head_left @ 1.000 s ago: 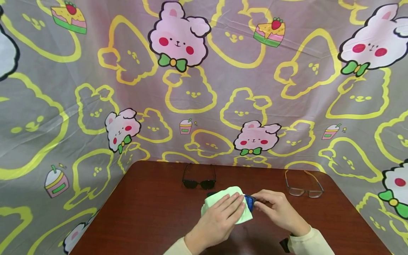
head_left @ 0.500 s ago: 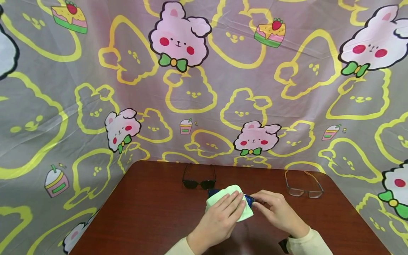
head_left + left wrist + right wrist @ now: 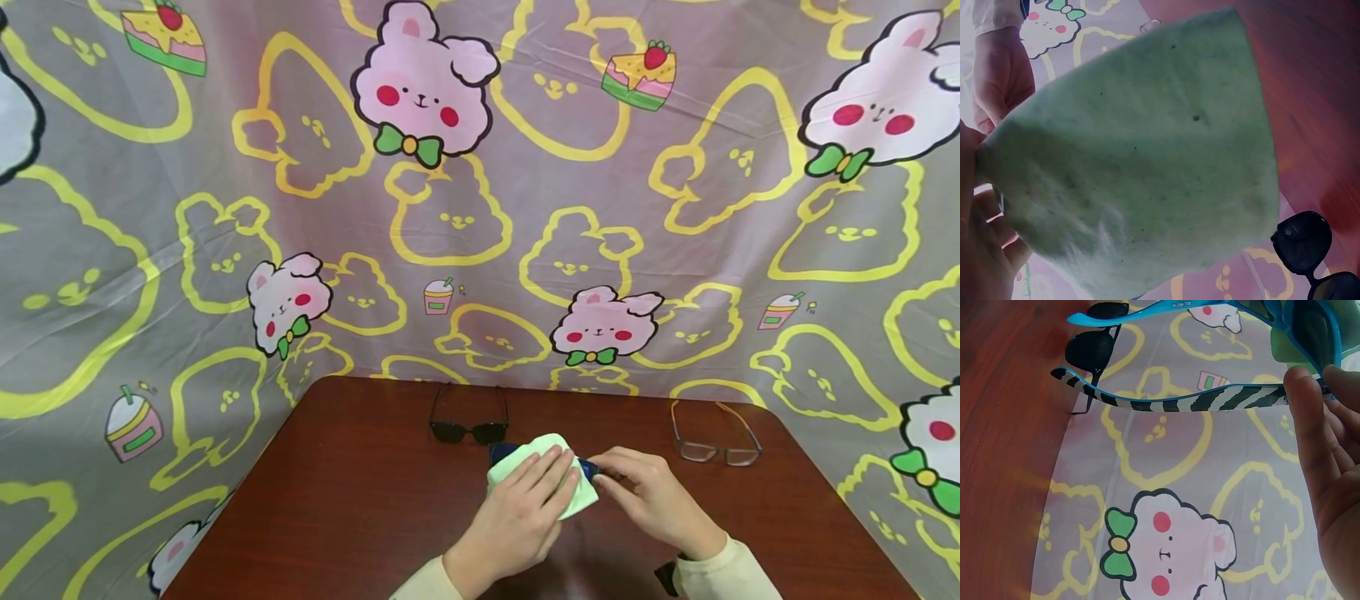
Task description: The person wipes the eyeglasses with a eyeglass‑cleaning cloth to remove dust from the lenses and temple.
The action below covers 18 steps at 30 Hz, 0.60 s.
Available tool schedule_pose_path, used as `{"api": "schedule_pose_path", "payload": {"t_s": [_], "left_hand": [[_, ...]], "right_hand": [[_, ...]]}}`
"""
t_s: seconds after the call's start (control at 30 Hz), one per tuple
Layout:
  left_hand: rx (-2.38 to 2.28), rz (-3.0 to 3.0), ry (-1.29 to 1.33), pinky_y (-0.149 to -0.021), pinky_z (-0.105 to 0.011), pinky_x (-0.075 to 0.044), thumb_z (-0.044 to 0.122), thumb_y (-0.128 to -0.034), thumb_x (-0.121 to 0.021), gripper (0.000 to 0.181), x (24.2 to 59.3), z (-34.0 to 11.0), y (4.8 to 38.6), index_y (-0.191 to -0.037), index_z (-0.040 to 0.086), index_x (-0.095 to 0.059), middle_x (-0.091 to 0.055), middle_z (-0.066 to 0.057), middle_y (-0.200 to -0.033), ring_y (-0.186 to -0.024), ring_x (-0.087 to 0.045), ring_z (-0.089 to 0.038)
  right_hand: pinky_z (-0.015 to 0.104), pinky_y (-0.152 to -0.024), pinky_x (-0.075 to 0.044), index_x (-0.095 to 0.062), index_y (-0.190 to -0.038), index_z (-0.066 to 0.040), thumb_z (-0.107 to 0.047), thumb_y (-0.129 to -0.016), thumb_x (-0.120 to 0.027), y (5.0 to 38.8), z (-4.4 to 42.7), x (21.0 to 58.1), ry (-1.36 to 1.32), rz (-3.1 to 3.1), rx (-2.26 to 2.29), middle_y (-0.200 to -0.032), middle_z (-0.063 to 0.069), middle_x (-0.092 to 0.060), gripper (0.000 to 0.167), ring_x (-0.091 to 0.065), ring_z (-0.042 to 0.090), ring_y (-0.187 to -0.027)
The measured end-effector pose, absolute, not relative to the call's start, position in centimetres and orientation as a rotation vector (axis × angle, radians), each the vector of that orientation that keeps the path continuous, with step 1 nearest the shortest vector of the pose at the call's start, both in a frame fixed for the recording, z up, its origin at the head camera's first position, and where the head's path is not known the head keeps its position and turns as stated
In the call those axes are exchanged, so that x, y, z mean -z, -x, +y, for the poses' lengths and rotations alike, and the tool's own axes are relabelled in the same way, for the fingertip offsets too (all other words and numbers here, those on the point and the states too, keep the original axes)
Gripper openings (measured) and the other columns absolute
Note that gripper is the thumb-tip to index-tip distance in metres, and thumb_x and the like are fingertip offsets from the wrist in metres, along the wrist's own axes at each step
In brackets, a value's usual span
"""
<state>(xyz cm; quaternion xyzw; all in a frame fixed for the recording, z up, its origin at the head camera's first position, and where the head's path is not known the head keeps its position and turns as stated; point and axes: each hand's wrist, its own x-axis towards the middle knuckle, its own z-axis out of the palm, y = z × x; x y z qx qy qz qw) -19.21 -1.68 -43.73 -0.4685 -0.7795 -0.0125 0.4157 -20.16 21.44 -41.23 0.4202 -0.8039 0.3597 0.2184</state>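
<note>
Blue sunglasses (image 3: 501,454) behind a pale green cloth (image 3: 512,468), which covers most of their front; the frame shows on 2 sides of the cloth, upper left and right. The left hand (image 3: 517,521) lies over the cloth, fingers extended close together across its face; in the left wrist view the thumb is opposed, the fabric gripped between, so that the sunglasses sit under this hand's fingers. The right hand (image 3: 660,496), just right of the cloth, pinches the sunglasses near 1 hinge. Both temples stand unfolded, 1 striped black and white outside. Black sunglasses (image 3: 469,432) rest on the brown table (image 3: 360,483) beyond the cloth and to its left; clear glasses (image 3: 723,454) rest well to its right. A patterned backdrop (image 3: 442,192) hangs beyond the cloth.
</note>
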Motion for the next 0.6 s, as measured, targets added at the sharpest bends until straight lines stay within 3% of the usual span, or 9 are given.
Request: {"api": "schedule_pose_path", "payload": {"t_s": [0.17,0.4,0.6], "left_hand": [[-0.003,-1.970,1.181,-0.105,-0.038,-0.033,0.022,-0.0924,-0.027,0.050,43.76,-1.64,19.34,-0.131,0.005,-0.054,-0.045,-0.016,-0.140,-0.134,-0.036,-0.028],[-0.031,-1.959,1.243,-0.109,-0.037,-0.027,0.025,-0.0893,-0.045,0.048,43.62,-1.99,19.57,-0.132,0.005,-0.052,-0.041,-0.017,-0.143,-0.136,-0.031,-0.029],[0.072,-1.946,1.194,-0.108,-0.041,-0.028,0.022,-0.0956,-0.033,0.043,43.87,-1.92,19.51,-0.131,0.010,-0.055,-0.045,-0.019,-0.138,-0.131,-0.037,-0.032]], "right_hand": [[0.015,-0.059,-0.048,-0.067,-0.107,-0.013,0.005,-0.082,-0.068,20.19,21.47,41.36,-1.154,-2.233,-0.996,-0.095,-0.006,-0.064,0.030,-0.059,0.004,-0.072],[0.016,-0.060,-0.049,-0.067,-0.108,-0.013,0.005,-0.082,-0.068,20.03,21.38,41.28,-1.151,-2.251,-1.009,-0.096,-0.006,-0.064,0.031,-0.059,0.004,-0.073],[0.016,-0.057,-0.049,-0.067,-0.107,-0.013,0.009,-0.080,-0.068,20.00,21.17,41.25,-1.129,-2.213,-1.037,-0.095,-0.006,-0.065,0.035,-0.060,0.006,-0.072]]}}
